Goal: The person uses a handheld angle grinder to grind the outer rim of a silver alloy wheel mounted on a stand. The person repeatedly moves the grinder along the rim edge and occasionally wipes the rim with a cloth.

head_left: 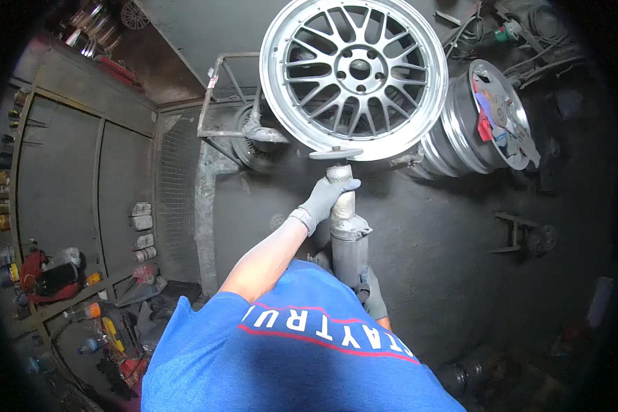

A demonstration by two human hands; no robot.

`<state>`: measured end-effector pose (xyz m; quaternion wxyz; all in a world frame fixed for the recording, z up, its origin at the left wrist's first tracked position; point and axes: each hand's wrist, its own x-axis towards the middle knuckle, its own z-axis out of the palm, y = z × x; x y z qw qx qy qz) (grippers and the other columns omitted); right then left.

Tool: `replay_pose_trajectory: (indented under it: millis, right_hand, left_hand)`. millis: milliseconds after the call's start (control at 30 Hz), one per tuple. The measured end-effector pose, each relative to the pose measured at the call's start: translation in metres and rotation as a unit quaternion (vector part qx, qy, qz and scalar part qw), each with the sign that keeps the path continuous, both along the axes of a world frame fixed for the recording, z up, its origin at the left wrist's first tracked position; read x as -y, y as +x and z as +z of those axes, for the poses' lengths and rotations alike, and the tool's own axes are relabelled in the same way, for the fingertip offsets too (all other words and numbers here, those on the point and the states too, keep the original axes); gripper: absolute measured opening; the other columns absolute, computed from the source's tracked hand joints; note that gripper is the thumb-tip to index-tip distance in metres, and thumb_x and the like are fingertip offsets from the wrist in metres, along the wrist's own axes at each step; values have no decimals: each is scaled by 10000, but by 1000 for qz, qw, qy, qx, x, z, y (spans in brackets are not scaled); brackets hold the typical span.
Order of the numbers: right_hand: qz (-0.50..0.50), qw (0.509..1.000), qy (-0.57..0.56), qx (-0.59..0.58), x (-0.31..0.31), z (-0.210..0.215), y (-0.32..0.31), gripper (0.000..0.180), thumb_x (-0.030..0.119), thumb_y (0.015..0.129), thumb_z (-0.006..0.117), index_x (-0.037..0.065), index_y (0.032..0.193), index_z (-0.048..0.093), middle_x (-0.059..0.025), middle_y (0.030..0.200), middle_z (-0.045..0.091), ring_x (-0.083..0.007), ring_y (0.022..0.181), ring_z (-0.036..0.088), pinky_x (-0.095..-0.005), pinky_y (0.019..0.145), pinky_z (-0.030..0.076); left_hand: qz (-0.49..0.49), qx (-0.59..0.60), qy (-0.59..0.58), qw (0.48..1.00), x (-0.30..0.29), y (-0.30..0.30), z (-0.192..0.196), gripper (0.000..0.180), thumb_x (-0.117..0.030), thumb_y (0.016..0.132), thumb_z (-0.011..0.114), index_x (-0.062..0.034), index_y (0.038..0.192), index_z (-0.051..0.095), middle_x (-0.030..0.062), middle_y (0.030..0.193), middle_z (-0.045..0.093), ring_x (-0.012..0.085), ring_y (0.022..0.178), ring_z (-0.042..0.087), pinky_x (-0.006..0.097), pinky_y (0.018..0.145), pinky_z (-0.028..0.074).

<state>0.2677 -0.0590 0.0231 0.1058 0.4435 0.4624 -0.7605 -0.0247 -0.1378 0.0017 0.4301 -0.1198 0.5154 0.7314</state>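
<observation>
In the head view, a power tool point(350, 250) with a grey body and a pale, wrapped neck is held upright in front of the person's blue shirt point(281, 367). The neck is gripped by the gloved left hand point(328, 198), its fingers closed around it and its thumb laid across. The gloved right hand point(374, 299) is placed beside the tool's rear end; its fingers are partly hidden, and how far they are closed cannot be told. A flat disc point(336, 154) is mounted at the tool's far end, just at the lower edge of a multi-spoked wheel point(360, 66); whether the two are touching cannot be determined. A metal frame point(204, 115) is noted left of the wheel. To the right, another wheel point(479, 161) is seen on its side, with coloured pieces point(493, 113) lying on its face.
</observation>
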Motion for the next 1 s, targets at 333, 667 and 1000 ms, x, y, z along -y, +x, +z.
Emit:
replay_pose_trajectory:
  millis: [333,667,1000]
  right_hand:
    - [-2,991,-130,-20,-7,-72,-2,693,526,1044,555,-16,1475,517,-159,1418,602,-255,1273,586,-380,1073,469]
    - [6,997,-64,33,-127,-43,48,565,453,1058,546,24,1423,580,-119,1323,648,-215,1195,603,-365,1035,476]
    - [71,987,141,16,-231,47,25,595,455,1085,518,-2,1465,533,-130,1386,611,-223,1249,562,-362,1087,432]
  left_hand:
    - [55,-27,-56,997,23,-26,10,454,-211,778,911,-45,1142,697,49,1053,705,164,912,668,346,822,561]
    - [60,10,4,998,-83,39,-6,383,-168,809,886,-70,1109,668,41,1007,681,179,900,662,371,830,562]
    - [91,93,161,978,-177,50,-6,399,-171,803,900,-68,1120,681,33,1012,689,168,893,666,366,813,553]
